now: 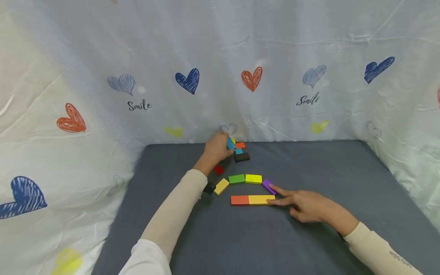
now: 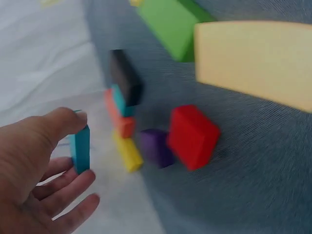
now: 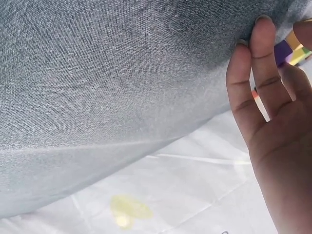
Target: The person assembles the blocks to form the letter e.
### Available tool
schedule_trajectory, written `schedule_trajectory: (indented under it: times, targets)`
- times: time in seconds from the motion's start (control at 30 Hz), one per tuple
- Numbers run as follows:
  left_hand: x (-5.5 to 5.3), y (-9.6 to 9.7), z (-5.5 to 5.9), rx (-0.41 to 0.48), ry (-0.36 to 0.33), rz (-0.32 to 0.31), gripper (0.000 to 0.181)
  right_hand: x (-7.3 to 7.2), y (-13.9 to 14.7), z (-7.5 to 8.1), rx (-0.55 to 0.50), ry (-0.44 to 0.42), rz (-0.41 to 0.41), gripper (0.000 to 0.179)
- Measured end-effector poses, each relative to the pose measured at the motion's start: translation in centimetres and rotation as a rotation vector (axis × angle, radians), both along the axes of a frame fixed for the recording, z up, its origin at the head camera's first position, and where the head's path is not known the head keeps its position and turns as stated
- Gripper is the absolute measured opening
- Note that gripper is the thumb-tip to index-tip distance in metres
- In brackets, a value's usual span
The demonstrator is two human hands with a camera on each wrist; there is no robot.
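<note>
At the back edge of the table, my left hand [image 1: 217,147] pinches a blue block [image 2: 82,148] between thumb and fingers. Close beside it stands a cluster with a black block [image 1: 242,157], a smaller blue block [image 1: 238,151], an orange block [image 1: 240,145] and a yellow block [image 2: 128,153]. My right hand [image 1: 307,204] reaches in from the right with two fingers extended. One fingertip touches a purple block [image 1: 267,186]; another rests on the right end of a long yellow block [image 1: 258,199]. A red-orange block [image 1: 239,200] lies end to end with that one.
Behind the row, a tan block [image 1: 221,186], a green block [image 1: 236,179] and a bright yellow block [image 1: 253,178] curve toward the purple one. A red block [image 1: 218,170] and a partly hidden black block [image 1: 209,188] lie by the left forearm. A white curtain [image 1: 220,46] hangs behind.
</note>
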State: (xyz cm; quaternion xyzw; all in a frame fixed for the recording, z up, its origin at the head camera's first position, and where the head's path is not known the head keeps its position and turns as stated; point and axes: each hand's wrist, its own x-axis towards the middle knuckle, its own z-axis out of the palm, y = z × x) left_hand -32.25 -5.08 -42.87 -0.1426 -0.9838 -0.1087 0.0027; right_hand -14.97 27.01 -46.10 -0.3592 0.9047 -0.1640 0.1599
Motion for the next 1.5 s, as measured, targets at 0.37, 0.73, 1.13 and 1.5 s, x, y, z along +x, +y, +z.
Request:
schedule_trajectory:
  times: [0.37, 0.73, 1.13, 1.5]
  targets:
    - [7.4, -4.7, 3.0, 0.155, -0.061, -0.163, 0.065, -0.3, 0.2, -0.3, 0.01, -0.033, -0.002, 0.073]
    - [18.2, -7.1, 1.7, 0.12, 0.005, -0.184, 0.06, -0.3, 0.3, 0.0, 0.011, -0.01, 0.001, 0.072]
    - [24.7, -8.2, -3.9, 0.092, -0.028, -0.157, 0.057, -0.5, 0.2, -0.1, 0.021, -0.025, 0.0, 0.071]
    - [28.5, -8.4, -3.9, 0.049, -0.133, -0.133, 0.07, -0.4, 0.1, -0.2, 0.027, -0.025, -0.016, 0.072]
